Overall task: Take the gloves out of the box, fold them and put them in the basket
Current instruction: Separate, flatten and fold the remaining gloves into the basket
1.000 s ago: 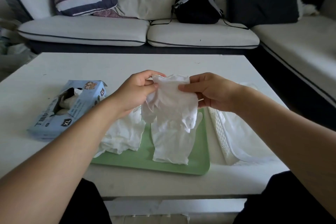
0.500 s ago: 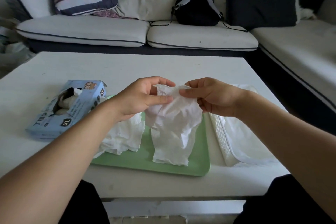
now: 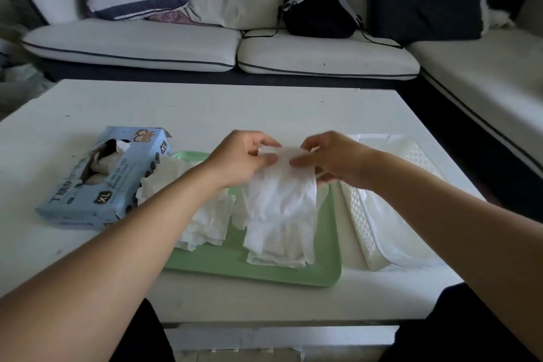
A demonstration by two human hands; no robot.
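My left hand [image 3: 241, 156] and my right hand [image 3: 332, 159] both pinch the top edge of a white glove [image 3: 282, 185], which hangs down over the green tray [image 3: 235, 261]. Under it on the tray lies a flat folded glove [image 3: 279, 250]. A loose heap of white gloves [image 3: 205, 223] rests on the tray's left part, partly hidden by my left forearm. The blue glove box [image 3: 102, 182] lies on the table to the left, its opening showing more gloves. The white perforated basket [image 3: 361, 220] stands to the right of the tray, under my right forearm.
All of this sits on a white low table [image 3: 235, 109]. Behind it is a white sofa [image 3: 176, 47] with cushions and a black backpack [image 3: 317, 6]. The sofa continues along the right side. My dark-trousered knees are at the table's near edge.
Both hands have dropped lower toward the tray with the glove. The glove, bunched before, now hangs longer and flatter, its lower end touching the folded glove.
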